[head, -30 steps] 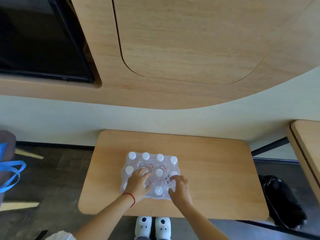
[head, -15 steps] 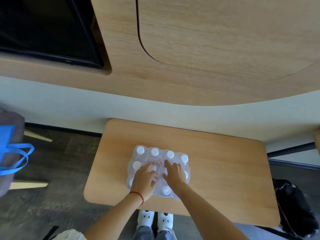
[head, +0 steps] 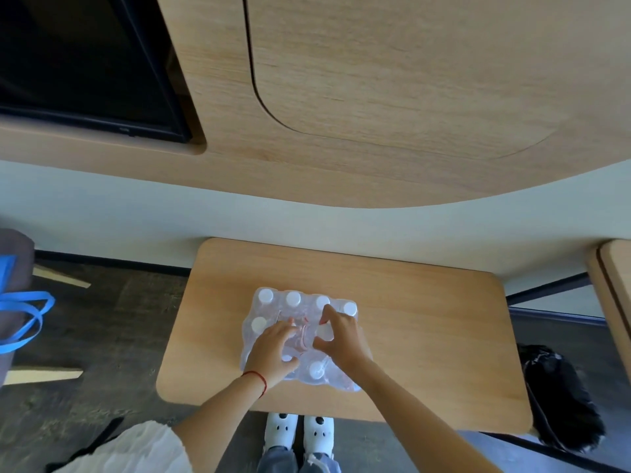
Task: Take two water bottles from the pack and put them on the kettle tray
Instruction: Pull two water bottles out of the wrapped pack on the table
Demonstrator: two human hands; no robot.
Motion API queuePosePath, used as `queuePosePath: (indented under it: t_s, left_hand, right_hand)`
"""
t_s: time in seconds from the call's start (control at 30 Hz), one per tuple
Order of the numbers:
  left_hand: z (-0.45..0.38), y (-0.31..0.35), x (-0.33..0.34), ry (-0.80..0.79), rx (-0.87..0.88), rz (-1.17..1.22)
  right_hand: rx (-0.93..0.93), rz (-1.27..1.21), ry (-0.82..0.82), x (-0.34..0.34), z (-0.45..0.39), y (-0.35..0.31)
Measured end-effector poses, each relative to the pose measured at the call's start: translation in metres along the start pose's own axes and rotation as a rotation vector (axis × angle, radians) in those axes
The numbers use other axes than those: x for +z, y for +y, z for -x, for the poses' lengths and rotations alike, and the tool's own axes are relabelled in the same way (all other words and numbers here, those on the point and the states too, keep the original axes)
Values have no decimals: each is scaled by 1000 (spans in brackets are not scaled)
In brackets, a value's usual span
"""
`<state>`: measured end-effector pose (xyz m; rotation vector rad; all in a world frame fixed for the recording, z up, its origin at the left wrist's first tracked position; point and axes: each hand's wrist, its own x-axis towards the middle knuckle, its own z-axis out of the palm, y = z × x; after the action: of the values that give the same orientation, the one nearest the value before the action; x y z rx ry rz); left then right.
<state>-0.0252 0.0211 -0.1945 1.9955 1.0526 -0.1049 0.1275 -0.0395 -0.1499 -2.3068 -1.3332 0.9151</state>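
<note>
A shrink-wrapped pack of water bottles (head: 273, 302) with white caps stands on the middle of a low wooden table (head: 426, 336). My left hand (head: 273, 351) lies on the pack's near left part, its fingertips dug into the clear wrap at the centre. My right hand (head: 343, 337) is on the pack's right part, with thumb and forefinger curled around the white cap of one water bottle (head: 324, 331). Between the hands the wrap with red print is bunched up. No kettle tray is in view.
A wood-panelled wall with a dark screen (head: 85, 63) rises behind the table. A blue-handled bag (head: 20, 312) is at the left. A black bag (head: 563, 397) lies on the floor at the right, and another wooden surface (head: 614, 288) shows at the right edge.
My right hand has shifted from the pack's near right corner to its centre and then closed around a cap. The left hand has stayed on the pack. The camera has moved closer.
</note>
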Motion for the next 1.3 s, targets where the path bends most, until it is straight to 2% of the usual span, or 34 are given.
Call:
queuePosePath:
  t_s: [0.13, 0.27, 0.4, 0.5, 0.7, 0.77, 0.83, 0.9, 0.97, 1.0, 1.13, 1.3]
  left_hand:
    - [-3, 9, -13, -128, -69, 163]
    - [5, 32, -28, -246, 46, 406]
    - [14, 56, -38, -153, 141, 656]
    - [22, 65, -47, -82, 181, 765]
    - [38, 46, -62, -14, 101, 881]
    - [41, 32, -68, 19, 61, 904]
    - [43, 18, -71, 37, 23, 919]
    - [42, 5, -72, 37, 0, 913]
    - [40, -4, -73, 49, -11, 918]
    - [39, -7, -73, 61, -17, 921]
    - [33, -13, -72, 96, -32, 937]
    - [29, -16, -71, 75, -10, 911]
  right_hand:
    - [-31, -61, 46, -33, 18, -18]
    - [-165, -36, 74, -84, 23, -48]
    - [-307, -27, 44, -132, 18, -84]
    - [-323, -90, 32, -137, 12, -102]
    - [-127, -599, -70, -87, -9, -91]
    - [18, -620, -51, -53, -17, -70]
    - [191, -529, -35, -14, -24, -44]
    - [290, -360, -137, 20, -26, -21]
    - [269, -209, -236, 45, -24, -11]
    - [237, -171, -234, 55, -24, -9]
    - [127, -171, -93, 77, -28, -14]
    - [61, -178, -34, 81, -31, -15]
